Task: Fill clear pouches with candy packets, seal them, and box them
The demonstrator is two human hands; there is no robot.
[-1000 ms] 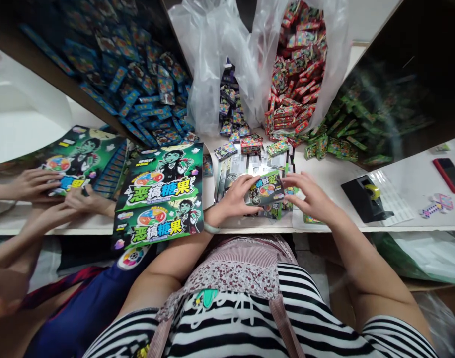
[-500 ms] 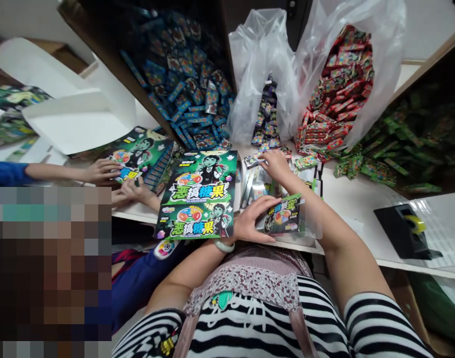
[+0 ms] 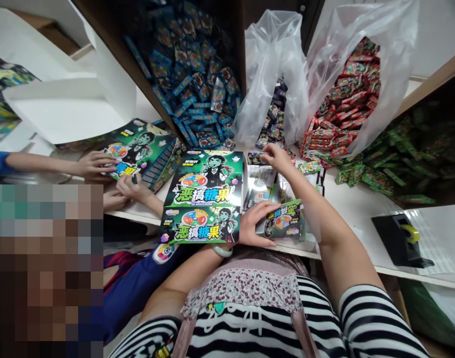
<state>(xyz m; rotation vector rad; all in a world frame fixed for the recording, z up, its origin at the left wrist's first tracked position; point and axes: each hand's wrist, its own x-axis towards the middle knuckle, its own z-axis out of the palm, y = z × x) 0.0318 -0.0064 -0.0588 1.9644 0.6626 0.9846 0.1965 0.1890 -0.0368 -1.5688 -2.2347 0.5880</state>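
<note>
Lower centre, my left hand wraps its fingers around one small green candy packet at the near edge of the desk (a loose grip could drop it into my lap, I'd judge). Just left lie two green display cards; one tape dispenser sits lower right. Higher up, my right hand presses bent fingers onto loose candy packs; whether they grip one I cannot tell. Behind stand two clear plastic bags.

- The head camera sits above the person's striped shirt and faces forward and down onto the white table.
- It is near: the left hand lies mid-frame, close below it.
</note>
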